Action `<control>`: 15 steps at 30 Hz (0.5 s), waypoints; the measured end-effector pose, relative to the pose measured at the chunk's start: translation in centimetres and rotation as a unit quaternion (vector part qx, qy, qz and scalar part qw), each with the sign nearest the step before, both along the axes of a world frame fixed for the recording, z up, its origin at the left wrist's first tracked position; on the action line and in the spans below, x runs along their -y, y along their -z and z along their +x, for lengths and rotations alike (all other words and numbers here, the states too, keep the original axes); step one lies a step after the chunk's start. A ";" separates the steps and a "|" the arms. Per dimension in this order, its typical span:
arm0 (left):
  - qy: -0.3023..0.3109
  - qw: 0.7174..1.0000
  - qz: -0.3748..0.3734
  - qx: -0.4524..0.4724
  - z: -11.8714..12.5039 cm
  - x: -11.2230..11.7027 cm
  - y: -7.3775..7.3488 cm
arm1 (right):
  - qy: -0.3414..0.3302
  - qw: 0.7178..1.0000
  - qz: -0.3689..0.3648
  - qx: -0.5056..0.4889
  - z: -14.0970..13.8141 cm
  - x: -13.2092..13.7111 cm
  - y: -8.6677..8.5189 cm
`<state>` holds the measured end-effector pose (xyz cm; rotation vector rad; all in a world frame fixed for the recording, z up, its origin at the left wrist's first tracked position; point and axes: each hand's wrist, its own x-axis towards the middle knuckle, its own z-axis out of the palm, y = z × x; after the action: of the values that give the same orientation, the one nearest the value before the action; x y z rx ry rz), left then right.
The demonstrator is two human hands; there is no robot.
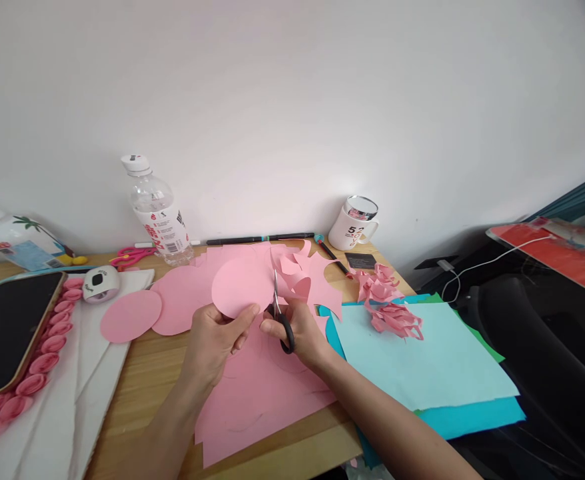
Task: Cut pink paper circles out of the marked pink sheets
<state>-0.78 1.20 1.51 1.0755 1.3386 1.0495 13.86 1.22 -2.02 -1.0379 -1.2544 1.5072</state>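
My left hand (217, 337) pinches the lower edge of a pink paper circle (240, 287) and holds it up above the desk. My right hand (297, 330) is closed through the black handles of a pair of scissors (278, 307), whose blades point up along the circle's right edge. A curled pink offcut (297, 273) hangs just right of the blades. Under both hands lie large pink paper sheets (262, 393) with circles drawn on them. More cut pink circles (130, 315) lie to the left on the wooden desk (142, 373).
A plastic water bottle (156, 212), a white mug (355, 223) and black pens (262, 238) stand along the wall. Light blue paper (422, 360) with pink paper curls (390, 310) lies right. A dark board (7, 330) rimmed with pink rolls, a white punch (100, 283) and pink scissors (131, 255) sit left.
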 end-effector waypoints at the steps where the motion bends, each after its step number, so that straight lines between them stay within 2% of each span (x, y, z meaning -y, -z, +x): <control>1: 0.000 1.000 0.000 0.001 0.0 0.0 0.0 | 0.000 1.000 -0.002 0.001 0.0 0.0 0.0; 15: -0.008 1.000 0.010 0.006 -0.1 0.0 -0.1 | -0.001 0.998 -0.001 0.067 0.3 -0.2 0.6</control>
<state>-0.84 1.19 1.60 1.0739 1.3310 1.0817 14.16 1.41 -2.59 -1.1554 -1.3471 1.4609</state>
